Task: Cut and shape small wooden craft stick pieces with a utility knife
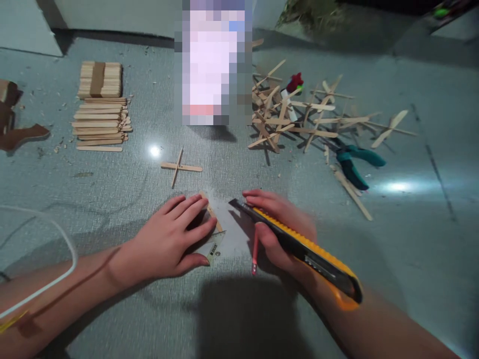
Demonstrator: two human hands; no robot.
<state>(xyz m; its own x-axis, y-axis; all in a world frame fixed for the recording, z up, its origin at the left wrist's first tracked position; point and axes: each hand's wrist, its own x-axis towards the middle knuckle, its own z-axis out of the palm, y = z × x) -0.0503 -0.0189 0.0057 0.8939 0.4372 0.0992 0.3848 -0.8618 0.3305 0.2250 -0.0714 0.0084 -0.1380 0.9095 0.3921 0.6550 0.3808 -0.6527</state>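
My left hand (170,237) lies flat and spread on the surface. Its fingertips press on a wooden craft stick (214,214), and its thumb and forefinger rest by a clear, marked plastic ruler or set square (215,251). A yellow and black utility knife (299,242) is in my right hand (275,239), blade tip out and pointing toward the craft stick, a little apart from it. Against the same hand sits a pink pencil (255,252), its upper part hidden by the thumb. Two sticks joined as a cross (179,167) lie just beyond my left hand.
At the back left are a banded bundle of sticks (112,80) and a row of loose sticks (99,122). Several crossed sticks (277,122) pile up at the right, beside teal-handled pliers (352,164). A blurred-out upright screen (209,65) stands ahead. A white cable (69,239) loops at left.
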